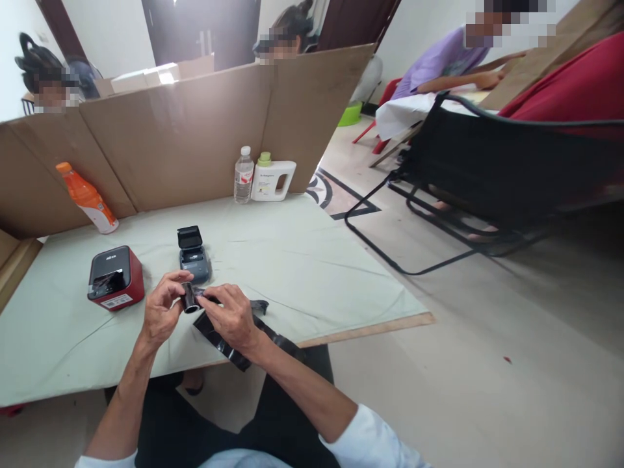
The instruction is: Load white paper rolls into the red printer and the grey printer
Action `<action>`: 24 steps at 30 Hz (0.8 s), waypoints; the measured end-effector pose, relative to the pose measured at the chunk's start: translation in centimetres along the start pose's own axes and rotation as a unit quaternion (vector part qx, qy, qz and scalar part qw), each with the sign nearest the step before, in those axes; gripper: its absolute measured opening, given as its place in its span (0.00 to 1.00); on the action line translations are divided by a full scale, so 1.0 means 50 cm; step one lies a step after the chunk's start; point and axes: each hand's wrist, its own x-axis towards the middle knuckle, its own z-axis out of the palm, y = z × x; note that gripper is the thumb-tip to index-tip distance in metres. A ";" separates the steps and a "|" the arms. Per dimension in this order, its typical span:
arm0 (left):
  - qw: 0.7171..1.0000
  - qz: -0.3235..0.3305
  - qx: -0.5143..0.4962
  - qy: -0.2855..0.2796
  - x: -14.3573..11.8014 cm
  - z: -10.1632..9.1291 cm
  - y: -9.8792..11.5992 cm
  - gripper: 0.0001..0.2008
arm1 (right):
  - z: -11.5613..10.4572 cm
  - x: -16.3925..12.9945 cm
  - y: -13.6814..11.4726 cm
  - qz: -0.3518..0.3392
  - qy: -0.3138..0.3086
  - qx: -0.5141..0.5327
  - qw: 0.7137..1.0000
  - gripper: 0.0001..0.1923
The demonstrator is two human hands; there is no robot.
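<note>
My left hand [163, 309] is closed around a small glossy black roll [189, 299] with a hollow core, its open end tilted toward me. Pinched fingers of my right hand [231, 315] meet the roll's right side, at what looks like the loose end of its dark film. Beneath my right hand and wrist, a shiny black film strip [214, 335] lies across the table's near edge; whether it joins the roll is hidden. Just beyond the roll stands a small dark grey label printer [195, 263], its lid raised.
A red and black box-shaped device [117, 279] sits left on the pale green tabletop [302, 260]. Along the cardboard screen [185, 136] stand an orange bottle [88, 198], a clear bottle [244, 179] and a white jug [273, 181]. A black folding chair [487, 169] stands right; other people sit beyond.
</note>
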 end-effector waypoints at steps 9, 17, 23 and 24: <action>0.999 -0.025 -0.018 0.024 -0.031 0.005 -0.002 0.14 | -0.008 -0.002 -0.015 -0.010 -0.029 0.048 0.998 0.11; 0.997 -0.031 -0.053 0.053 -0.062 0.024 -0.013 0.21 | -0.008 0.004 -0.031 -0.021 0.005 0.045 0.999 0.07; 0.994 -0.062 -0.078 0.053 -0.061 0.020 -0.016 0.16 | -0.006 0.009 -0.034 0.083 0.005 0.148 0.985 0.07; 0.993 -0.081 -0.064 0.058 -0.056 0.014 -0.020 0.16 | -0.003 0.010 -0.032 0.138 -0.002 0.175 0.975 0.06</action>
